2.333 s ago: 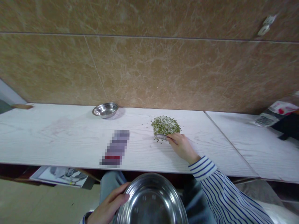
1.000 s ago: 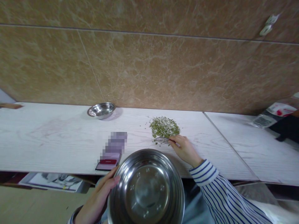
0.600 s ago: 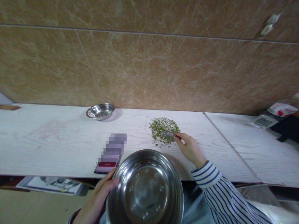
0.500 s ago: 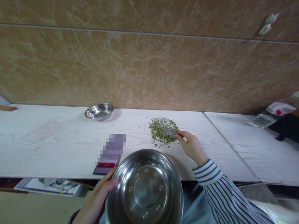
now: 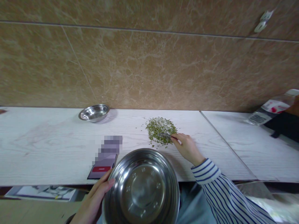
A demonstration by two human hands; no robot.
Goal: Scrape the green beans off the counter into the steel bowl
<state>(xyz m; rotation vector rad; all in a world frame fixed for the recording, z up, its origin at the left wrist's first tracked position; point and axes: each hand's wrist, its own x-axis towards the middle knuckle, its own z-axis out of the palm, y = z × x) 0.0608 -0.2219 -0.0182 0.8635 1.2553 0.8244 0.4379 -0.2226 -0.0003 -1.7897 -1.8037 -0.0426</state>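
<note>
My left hand (image 5: 98, 194) grips the left rim of a large stainless steel bowl (image 5: 143, 189), thumb over the edge. The bowl is tilted towards me at the front of the table, with nothing inside. My right hand (image 5: 187, 147) pinches the handle of a metal spoon (image 5: 165, 136). Its head is turned on edge and touches a loose pile of small green beans (image 5: 161, 126), spread thinly on the white tabletop. Whitish gaps show among them, and a few lie scattered around.
A smaller steel bowl (image 5: 94, 113) stands by the tiled wall (image 5: 149, 71). A phone (image 5: 104, 163), partly pixelated, lies left of the large bowl. At the right are a plastic package (image 5: 268, 110) and a black item (image 5: 285, 126). Below the table edge is an open drawer (image 5: 42, 193).
The spoon has turned from showing its broad face to lying edge-on and shifted slightly left in the beans. My view has moved a little; the left hand keeps its grip.
</note>
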